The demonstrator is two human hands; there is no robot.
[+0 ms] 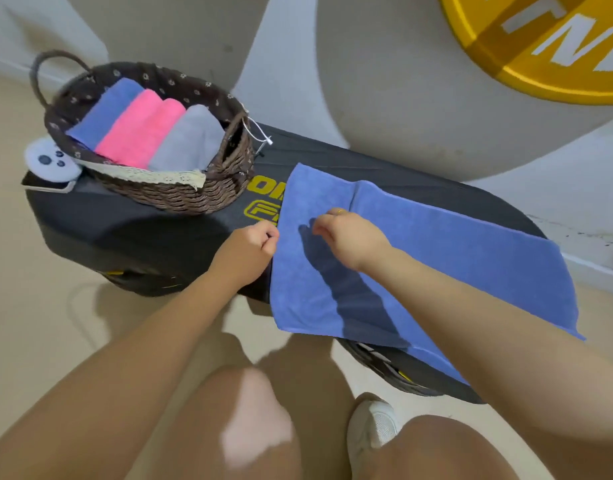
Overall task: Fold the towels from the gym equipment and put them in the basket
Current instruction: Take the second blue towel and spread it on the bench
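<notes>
We see two hands: left hand pinches the blue towel at its left edge, right hand curled over it, grip unclear. Towel lies on black gym equipment. Beyond, one basket holding four folded towels.

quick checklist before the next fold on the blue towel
1. Left hand pinches the towel's left edge: ok.
2. Right hand has a grip on the cloth: cannot tell, fingers curled over it.
3. Blue towel lies flat: not ok, a ridge runs near the top and the near edge hangs off the black equipment.
4. Basket within reach on the equipment: ok.
5. Room in the basket beside the grey towel: cannot tell.
</notes>
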